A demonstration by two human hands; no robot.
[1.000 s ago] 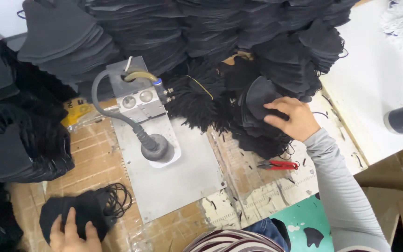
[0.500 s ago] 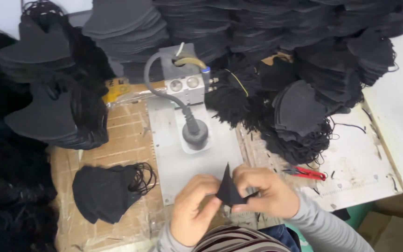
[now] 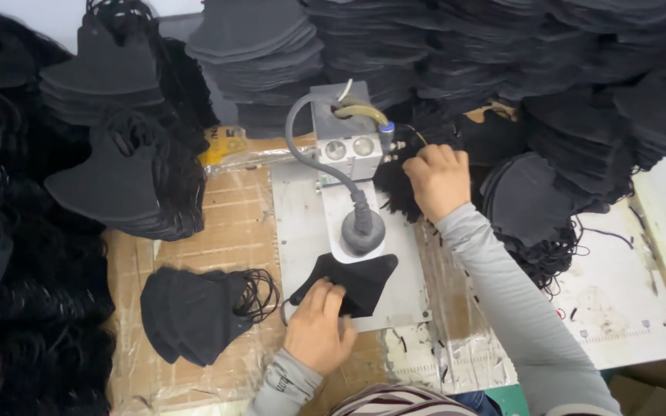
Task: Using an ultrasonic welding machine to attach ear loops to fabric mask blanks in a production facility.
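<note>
The left hand (image 3: 317, 327) lies fingers flat and spread on a black mask (image 3: 348, 281), pinning it to the grey metal plate (image 3: 302, 223) just under the round press head (image 3: 362, 231). Farther right, the right hand (image 3: 437, 181) curls loosely into a bundle of black ear loops (image 3: 395, 192); whether it grips any cannot be told. A small pile of finished masks (image 3: 194, 312) sits left.

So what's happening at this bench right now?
A person sits at a small press machine among stacks of black face masks. The left hand pins one black mask flat on the metal plate, just below the round press head. The right hand reaches into a tangle of black ear loops beside the machine. A small pile of masks lies to the left.
</note>
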